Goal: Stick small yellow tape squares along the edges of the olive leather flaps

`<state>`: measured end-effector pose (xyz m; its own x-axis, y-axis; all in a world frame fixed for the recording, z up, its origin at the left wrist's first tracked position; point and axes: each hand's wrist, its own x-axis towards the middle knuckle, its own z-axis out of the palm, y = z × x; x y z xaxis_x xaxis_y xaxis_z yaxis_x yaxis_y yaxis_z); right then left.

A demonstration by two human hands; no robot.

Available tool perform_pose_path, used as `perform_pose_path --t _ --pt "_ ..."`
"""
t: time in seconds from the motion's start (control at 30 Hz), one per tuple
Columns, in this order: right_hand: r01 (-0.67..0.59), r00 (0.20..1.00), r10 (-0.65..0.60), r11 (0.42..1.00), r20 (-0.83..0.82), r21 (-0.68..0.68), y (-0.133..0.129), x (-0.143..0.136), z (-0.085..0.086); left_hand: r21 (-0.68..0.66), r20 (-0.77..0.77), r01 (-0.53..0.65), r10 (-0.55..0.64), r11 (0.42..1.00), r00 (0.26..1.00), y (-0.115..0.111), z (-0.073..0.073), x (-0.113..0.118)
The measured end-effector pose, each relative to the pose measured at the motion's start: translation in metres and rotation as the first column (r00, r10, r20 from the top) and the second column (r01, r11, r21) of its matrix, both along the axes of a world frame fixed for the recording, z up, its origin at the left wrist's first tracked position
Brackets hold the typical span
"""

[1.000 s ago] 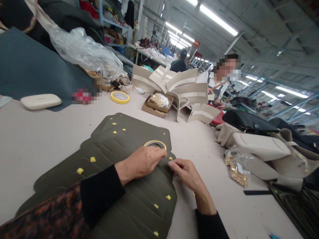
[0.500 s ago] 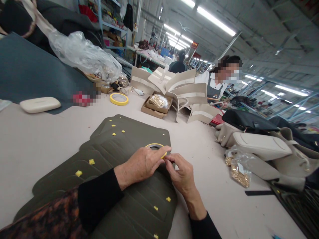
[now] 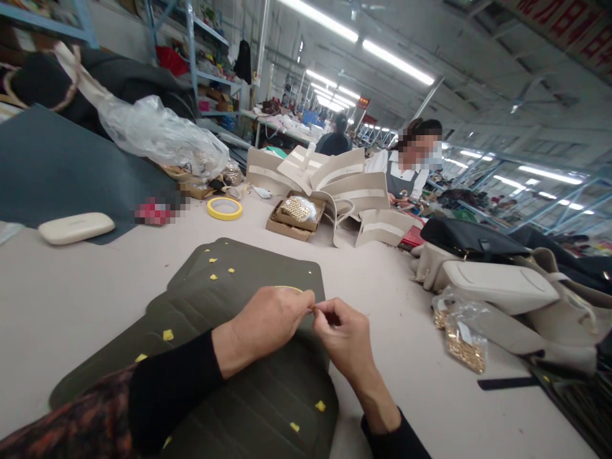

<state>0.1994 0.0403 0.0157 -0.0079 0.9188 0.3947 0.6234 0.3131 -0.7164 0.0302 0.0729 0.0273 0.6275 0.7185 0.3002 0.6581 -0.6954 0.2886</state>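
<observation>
Long strip lights (image 3: 399,62) run back under a pale, ribbed ceiling, and below them my desk (image 3: 119,280) is covered in a smooth, pinkish-grey surface. On the desk in front of me lie dark olive panels (image 3: 268,271), overlapping, matt and leathery, with rounded corners and stepped edges, faint curved ridges running across them. Small crumpled yellow bits (image 3: 167,335) dot the panels. My hands are together above them, fingertips meeting: my left hand (image 3: 265,322) is closed around a tape roll (image 3: 289,289), of which only a thin yellow arc shows beyond the knuckles, and my right hand (image 3: 347,335) is pinched shut at the left fingertips, on something too small to make out. Farther up the desk a second ring of tape (image 3: 224,208) lies flat, glossy yellow around a pale core. Beside it on the left are a smooth, cream, rounded case (image 3: 76,228) and a slate-blue sheet (image 3: 62,169), with wrinkled clear plastic (image 3: 162,137) heaped behind. An open cardboard box (image 3: 289,229) holds gold, beady metal pieces (image 3: 297,209), next to stiff beige panels (image 3: 356,188) that curve and fan upright. Over to my right, soft beige and black bags (image 3: 500,284) slump in a pile, a clear pouch of gold hardware (image 3: 466,347) near them, and a flat black strip (image 3: 507,383) lies nearer to me. Beyond the beige panels is a person in a grey apron (image 3: 399,182) over a white collar.
</observation>
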Motion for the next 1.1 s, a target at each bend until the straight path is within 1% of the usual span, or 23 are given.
perform_pose_path --t 0.07,0.13,0.17,0.23,0.27,0.33,0.43,0.53,0.63,0.73,0.8,0.87,0.9,0.97,1.03,1.1 --pt "0.013 0.977 -0.046 0.987 -0.208 -0.158 0.011 -0.003 0.005 0.086 -0.023 -0.004 0.006 0.996 1.0 0.006 0.008 0.002" --pt "-0.001 0.919 -0.105 0.963 -0.379 -0.27 0.025 -0.001 0.004 0.173 0.014 -0.017 0.015 0.985 1.0 0.008 0.011 0.005" --pt "0.004 0.888 -0.143 0.953 -0.437 -0.304 0.032 0.002 0.0 0.204 0.051 -0.031 0.021 0.979 0.998 0.009 0.01 0.006" --pt "0.051 0.847 -0.225 0.936 -0.482 -0.348 0.044 0.012 -0.01 0.223 0.119 -0.06 0.034 0.973 0.992 0.01 0.005 0.007" --pt "0.075 0.843 -0.252 0.93 -0.475 -0.36 0.049 0.019 -0.017 0.217 0.135 -0.074 0.045 0.973 0.99 0.011 0.0 0.006" --pt "0.108 0.874 -0.257 0.931 -0.413 -0.35 0.053 0.034 -0.028 0.193 0.111 -0.082 0.061 0.978 0.992 0.016 -0.009 0.004" --pt "0.131 0.955 -0.2 0.947 -0.22 -0.293 0.052 0.049 -0.037 0.14 0.002 -0.056 0.056 0.989 0.998 0.023 -0.019 -0.002" --pt "0.139 0.988 -0.153 0.945 -0.026 -0.298 0.047 0.048 -0.038 0.099 -0.046 -0.062 0.066 0.993 0.997 0.026 -0.018 -0.005" --pt "0.153 0.988 -0.144 0.942 0.053 -0.297 0.041 0.038 -0.034 0.081 -0.076 -0.05 0.056 0.995 0.996 0.023 -0.014 -0.006" --pt "0.135 0.991 -0.13 0.952 0.037 -0.276 0.033 0.025 -0.029 0.056 -0.1 -0.024 0.029 0.998 0.995 0.022 -0.016 -0.006" --pt "0.067 0.998 -0.068 0.955 0.005 -0.29 0.028 0.018 -0.026 0.034 -0.11 -0.007 0.01 0.999 0.994 0.024 -0.02 -0.005" --pt "-0.008 0.999 -0.007 0.944 -0.047 -0.331 0.026 0.015 -0.025 0.007 -0.112 0.013 -0.012 1.0 0.994 0.027 -0.025 -0.005" --pt "-0.031 0.997 0.001 0.934 -0.083 -0.355 0.027 0.015 -0.025 -0.003 -0.108 0.024 -0.024 1.0 0.994 0.028 -0.027 -0.005" --pt "-0.046 0.984 -0.032 0.908 -0.178 -0.416 0.03 0.017 -0.028 -0.01 -0.097 0.037 -0.038 0.999 0.995 0.03 -0.029 -0.005" --pt "-0.042 0.959 -0.097 0.88 -0.266 -0.474 0.034 0.021 -0.032 -0.006 -0.098 0.043 -0.043 0.999 0.994 0.029 -0.03 -0.005" --pt "-0.039 0.946 -0.134 0.857 -0.296 -0.514 0.037 0.025 -0.036 0.007 -0.121 0.036 -0.035 0.999 0.992 0.027 -0.028 -0.005"
